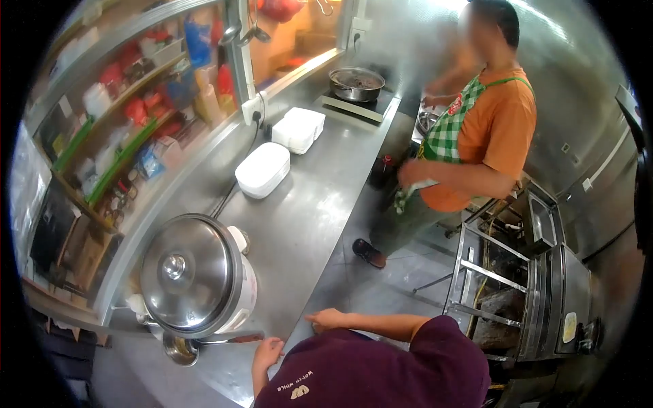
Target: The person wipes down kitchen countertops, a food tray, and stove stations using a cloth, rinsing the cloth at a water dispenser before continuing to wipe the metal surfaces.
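My left hand is at the edge of the steel counter, fingers loosely bent and nothing visible in them. Close by lies the brown handle end of a ladle; whether the hand touches it I cannot tell. The ladle's bowl sits beside a large lidded pot, which has a domed metal lid and a pale body. My right hand is by the same edge, one finger extended and the others loosely curled, holding nothing visible.
White plastic containers stand in two stacks on the counter. A wide metal pan rests on a cooker at the far end. To the right, a co-worker in a green checked apron stands in the aisle, near a metal-framed cooking unit.
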`<action>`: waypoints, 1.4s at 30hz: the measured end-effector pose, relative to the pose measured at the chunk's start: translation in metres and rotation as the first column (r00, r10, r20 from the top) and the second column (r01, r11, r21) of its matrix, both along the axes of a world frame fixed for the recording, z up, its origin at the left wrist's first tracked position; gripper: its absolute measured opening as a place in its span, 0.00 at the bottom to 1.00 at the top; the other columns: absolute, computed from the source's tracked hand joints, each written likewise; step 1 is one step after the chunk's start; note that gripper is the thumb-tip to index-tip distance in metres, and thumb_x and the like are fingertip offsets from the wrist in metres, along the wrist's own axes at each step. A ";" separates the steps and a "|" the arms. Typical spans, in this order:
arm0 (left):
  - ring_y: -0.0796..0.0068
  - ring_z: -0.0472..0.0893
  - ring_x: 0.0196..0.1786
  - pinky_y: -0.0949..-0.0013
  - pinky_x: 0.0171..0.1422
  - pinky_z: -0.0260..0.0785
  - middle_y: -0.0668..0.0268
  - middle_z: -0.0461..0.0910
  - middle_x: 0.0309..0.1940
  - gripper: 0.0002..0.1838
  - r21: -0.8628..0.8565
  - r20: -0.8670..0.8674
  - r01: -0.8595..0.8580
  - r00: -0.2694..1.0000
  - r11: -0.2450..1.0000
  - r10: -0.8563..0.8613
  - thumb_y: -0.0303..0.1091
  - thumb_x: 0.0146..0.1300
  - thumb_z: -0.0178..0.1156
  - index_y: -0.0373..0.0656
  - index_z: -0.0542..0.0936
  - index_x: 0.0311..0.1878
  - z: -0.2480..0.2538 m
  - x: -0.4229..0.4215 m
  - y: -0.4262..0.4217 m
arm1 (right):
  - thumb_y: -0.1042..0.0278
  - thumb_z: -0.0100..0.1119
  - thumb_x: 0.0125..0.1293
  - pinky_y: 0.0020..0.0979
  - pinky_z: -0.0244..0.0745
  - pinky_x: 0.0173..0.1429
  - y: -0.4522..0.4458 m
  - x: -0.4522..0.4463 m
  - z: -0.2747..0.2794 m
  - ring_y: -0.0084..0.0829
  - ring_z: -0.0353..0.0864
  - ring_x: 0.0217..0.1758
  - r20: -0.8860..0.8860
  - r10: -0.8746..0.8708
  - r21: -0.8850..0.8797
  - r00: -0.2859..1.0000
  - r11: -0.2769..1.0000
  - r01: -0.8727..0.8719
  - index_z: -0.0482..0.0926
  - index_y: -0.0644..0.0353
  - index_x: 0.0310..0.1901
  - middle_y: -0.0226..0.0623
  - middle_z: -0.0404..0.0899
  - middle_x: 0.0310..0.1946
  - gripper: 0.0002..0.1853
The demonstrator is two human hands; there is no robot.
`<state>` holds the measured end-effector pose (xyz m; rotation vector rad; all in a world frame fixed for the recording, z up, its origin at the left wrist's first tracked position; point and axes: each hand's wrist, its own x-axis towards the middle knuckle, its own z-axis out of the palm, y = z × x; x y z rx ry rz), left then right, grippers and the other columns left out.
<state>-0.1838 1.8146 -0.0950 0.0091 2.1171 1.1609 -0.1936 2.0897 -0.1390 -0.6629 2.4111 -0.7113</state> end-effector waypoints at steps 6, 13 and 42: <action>0.75 0.78 0.21 0.72 0.27 0.69 0.62 0.82 0.23 0.20 -0.104 -0.021 -0.001 1.000 0.995 -0.002 0.45 0.60 0.56 0.40 0.75 0.48 0.019 -0.002 0.004 | 0.62 0.51 0.57 0.44 0.75 0.42 -0.004 -0.001 0.000 0.47 0.79 0.42 -0.006 0.046 0.041 0.999 0.998 -0.046 0.65 0.56 0.60 0.48 0.78 0.41 0.27; 0.73 0.80 0.24 0.70 0.31 0.70 0.62 0.82 0.24 0.19 -0.038 -0.061 -0.097 0.994 0.995 0.095 0.45 0.61 0.57 0.41 0.75 0.48 -0.006 0.006 -0.002 | 0.62 0.52 0.57 0.46 0.75 0.41 -0.001 -0.013 0.016 0.49 0.79 0.40 -0.020 0.117 0.024 0.993 0.993 -0.117 0.71 0.59 0.50 0.48 0.78 0.36 0.20; 0.63 0.81 0.29 0.61 0.41 0.72 0.59 0.82 0.26 0.22 -0.260 -0.065 -0.892 0.399 0.370 0.915 0.47 0.60 0.55 0.40 0.77 0.50 -0.074 0.425 -0.174 | 0.56 0.55 0.62 0.29 0.72 0.39 -0.413 0.195 0.024 0.27 0.76 0.31 0.289 0.908 -0.319 0.304 0.391 -0.864 0.77 0.62 0.48 0.37 0.79 0.27 0.19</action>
